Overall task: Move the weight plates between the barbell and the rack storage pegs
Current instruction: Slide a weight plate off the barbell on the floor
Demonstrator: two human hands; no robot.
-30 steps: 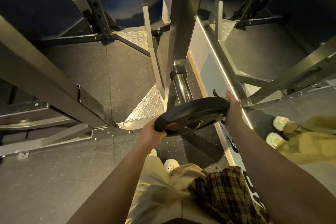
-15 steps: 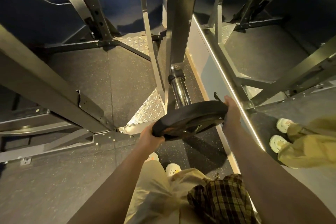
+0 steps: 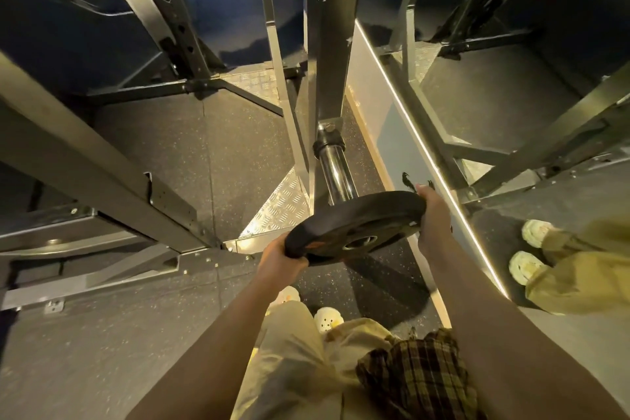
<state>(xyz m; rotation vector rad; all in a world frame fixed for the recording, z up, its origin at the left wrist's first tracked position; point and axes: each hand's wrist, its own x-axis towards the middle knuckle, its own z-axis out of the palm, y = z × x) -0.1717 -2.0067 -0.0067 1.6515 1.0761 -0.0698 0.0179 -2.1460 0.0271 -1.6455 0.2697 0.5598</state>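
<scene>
Head view: both hands grip a black weight plate (image 3: 354, 227) by its rim, left hand (image 3: 280, 257) near, right hand (image 3: 431, 215) far. Its hole has drawn closer to the chrome sleeve (image 3: 335, 174); loading looks imminent.

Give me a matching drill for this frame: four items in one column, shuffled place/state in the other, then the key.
Items:
1. weight plate
2. chrome sleeve
3. left hand
4. plaid cloth

Place/state:
A. grips the plate's near-left rim
B. shiny bar running away behind the plate
C. black, held tilted between both hands
D. at the person's waist, bottom of view

Pairs: 1-C, 2-B, 3-A, 4-D. The right hand holds the opposite rim.
</scene>
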